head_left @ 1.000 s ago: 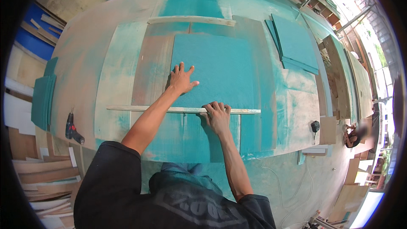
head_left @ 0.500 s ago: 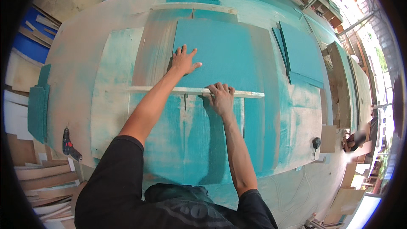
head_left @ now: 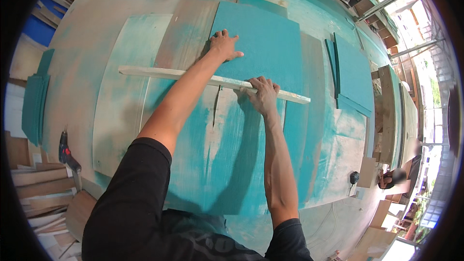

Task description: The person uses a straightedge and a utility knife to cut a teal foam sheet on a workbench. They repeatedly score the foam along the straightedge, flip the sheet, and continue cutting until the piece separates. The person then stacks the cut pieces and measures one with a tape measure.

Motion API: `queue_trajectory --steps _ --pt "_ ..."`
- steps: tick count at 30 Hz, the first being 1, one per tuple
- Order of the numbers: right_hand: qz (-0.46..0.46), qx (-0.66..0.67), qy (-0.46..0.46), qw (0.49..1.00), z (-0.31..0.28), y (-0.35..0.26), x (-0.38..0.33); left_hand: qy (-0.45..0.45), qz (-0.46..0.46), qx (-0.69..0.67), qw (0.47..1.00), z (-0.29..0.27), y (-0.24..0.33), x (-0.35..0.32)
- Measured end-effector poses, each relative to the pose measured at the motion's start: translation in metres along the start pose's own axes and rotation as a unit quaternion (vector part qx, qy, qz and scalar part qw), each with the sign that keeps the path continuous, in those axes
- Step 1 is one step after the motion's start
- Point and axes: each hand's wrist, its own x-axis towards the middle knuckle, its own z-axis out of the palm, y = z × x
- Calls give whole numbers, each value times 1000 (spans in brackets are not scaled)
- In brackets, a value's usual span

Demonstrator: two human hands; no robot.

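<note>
A flat turquoise board (head_left: pixel 266 43) lies on the paint-smeared work surface in front of me. Spread over its left edge is my left hand (head_left: pixel 224 47), fingers apart and holding nothing. Along the board's near edge runs a long pale wooden strip (head_left: pixel 150 72), slanting slightly down to the right and passing under my left forearm. My right hand (head_left: pixel 264 93) has its fingers curled over this strip, right of its middle. Whether the strip touches the board's edge I cannot tell. A thin dark slot shows in the painted surface just below the strip.
More turquoise panels (head_left: pixel 355 77) lie at the right, and a stack of turquoise pieces (head_left: pixel 34 109) sits at the far left. A cordless drill (head_left: pixel 67 154) rests near the left edge, above wood offcuts (head_left: pixel 43 188). At the right are a small black object (head_left: pixel 354 178) and another person (head_left: pixel 390 179).
My view has shifted and turned slightly, so the bench appears tilted and moved. Both hands keep about the same places on the board and the strip.
</note>
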Motion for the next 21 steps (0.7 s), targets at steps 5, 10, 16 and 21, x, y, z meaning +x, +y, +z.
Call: queue_trajectory --steps 5,10,16,21 --pt "-4 11 7 1000 -6 -23 -74 12 11 -7 1000 20 10 -72" --pt "3 -11 0 1000 -17 -55 -166 -10 27 -8 1000 31 24 -171" --pt "9 9 9 1000 -22 -96 -295 -1 19 -8 1000 66 39 -299" --pt "26 13 -15 999 -28 -127 -396 13 20 -47 999 97 54 -404"
